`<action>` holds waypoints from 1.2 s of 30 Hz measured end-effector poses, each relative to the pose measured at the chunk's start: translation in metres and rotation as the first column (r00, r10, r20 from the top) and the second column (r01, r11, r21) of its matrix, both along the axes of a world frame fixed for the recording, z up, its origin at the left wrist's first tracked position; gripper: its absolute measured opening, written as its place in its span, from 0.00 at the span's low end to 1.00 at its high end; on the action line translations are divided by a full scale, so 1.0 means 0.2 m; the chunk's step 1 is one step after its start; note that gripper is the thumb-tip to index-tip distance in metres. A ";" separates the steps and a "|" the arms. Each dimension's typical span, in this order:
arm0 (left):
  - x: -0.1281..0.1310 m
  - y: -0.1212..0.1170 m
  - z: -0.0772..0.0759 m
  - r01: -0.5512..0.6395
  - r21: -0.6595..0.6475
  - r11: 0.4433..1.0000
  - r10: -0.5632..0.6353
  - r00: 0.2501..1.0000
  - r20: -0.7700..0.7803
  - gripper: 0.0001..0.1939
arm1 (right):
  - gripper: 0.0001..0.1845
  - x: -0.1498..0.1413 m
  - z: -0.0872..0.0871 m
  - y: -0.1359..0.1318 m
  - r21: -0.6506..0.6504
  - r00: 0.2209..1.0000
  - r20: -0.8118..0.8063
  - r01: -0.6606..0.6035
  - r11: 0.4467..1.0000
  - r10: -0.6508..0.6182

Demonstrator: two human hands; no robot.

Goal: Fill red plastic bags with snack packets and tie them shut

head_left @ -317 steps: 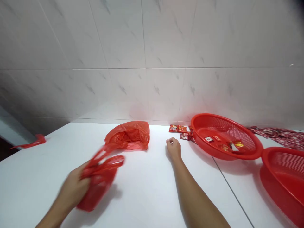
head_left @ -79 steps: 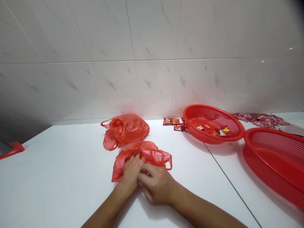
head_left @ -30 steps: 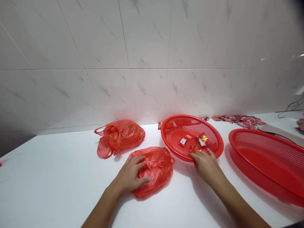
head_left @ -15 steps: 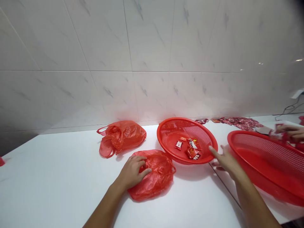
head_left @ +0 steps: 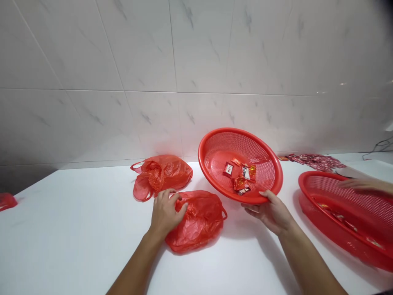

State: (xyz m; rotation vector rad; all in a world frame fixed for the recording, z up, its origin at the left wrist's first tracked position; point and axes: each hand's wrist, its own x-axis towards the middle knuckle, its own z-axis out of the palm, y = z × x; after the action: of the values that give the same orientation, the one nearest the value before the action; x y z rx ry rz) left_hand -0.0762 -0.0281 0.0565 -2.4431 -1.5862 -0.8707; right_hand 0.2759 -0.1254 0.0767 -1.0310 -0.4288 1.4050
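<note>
Interior of near bag (head_left: 199, 229), front-left of round basket (head_left: 216, 157), hidden by folds; large basket (head_left: 322, 225), right of round basket, cut off; co-worker's hand (head_left: 364, 185) there blurred. Right hand (head_left: 272, 212) grips round basket's near rim, thumb over, fingers under. Left hand (head_left: 166, 213) at near bag, fingers loosely curled, unclenched. Versus previous frame: round basket raised, tilted; packets (head_left: 338, 216) now visible in large basket.

Marbled tile wall (head_left: 150, 49) at bk of wht tabletop (head_left: 76, 246), red/wht pile (head_left: 317, 162) nr wall, dk cable (head_left: 381, 143) far R.
</note>
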 end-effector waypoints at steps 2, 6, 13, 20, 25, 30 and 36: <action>0.00 0.01 -0.01 0.009 -0.044 0.999 -0.010 1.000 -0.019 0.11 | 0.15 -0.09 0.03 0.03 0.034 0.999 -0.014 -0.037 0.999 0.037; -0.01 0.01 -0.04 0.005 -0.097 0.995 -0.009 0.999 -0.039 0.15 | 0.17 -0.25 0.01 0.07 0.056 0.987 -0.027 -0.157 0.986 0.159; 0.00 0.00 -0.10 0.027 -0.203 0.979 -0.029 1.000 -0.008 0.22 | 0.16 -0.40 -0.03 0.10 0.103 0.973 -0.097 -0.198 0.975 0.208; 0.02 -0.01 -0.12 0.058 -0.282 0.958 -0.057 0.998 0.013 0.24 | 0.12 -0.41 -0.08 0.25 0.146 0.988 -0.103 -0.102 0.984 0.118; 0.01 0.02 -0.11 0.046 -0.389 0.920 0.043 0.975 0.216 0.19 | 0.20 -0.35 -0.26 0.30 0.182 0.988 0.153 0.004 0.983 -0.033; 0.00 0.07 -0.14 0.054 -0.427 0.903 0.118 0.924 0.365 0.08 | 0.20 -0.31 -0.34 0.31 0.193 0.972 0.218 0.048 0.980 -0.090; -0.02 0.12 -0.18 0.168 -0.468 0.867 0.181 0.770 0.611 0.16 | 0.16 -0.36 -0.39 0.29 0.177 0.961 0.237 0.102 0.979 -0.143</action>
State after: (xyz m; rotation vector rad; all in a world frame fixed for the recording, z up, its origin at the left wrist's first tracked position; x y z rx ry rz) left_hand -0.0799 -0.0031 0.0208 -2.6026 -2.2977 -1.6114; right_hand 0.2046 -0.0670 -0.0009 -1.0843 -0.6423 1.1136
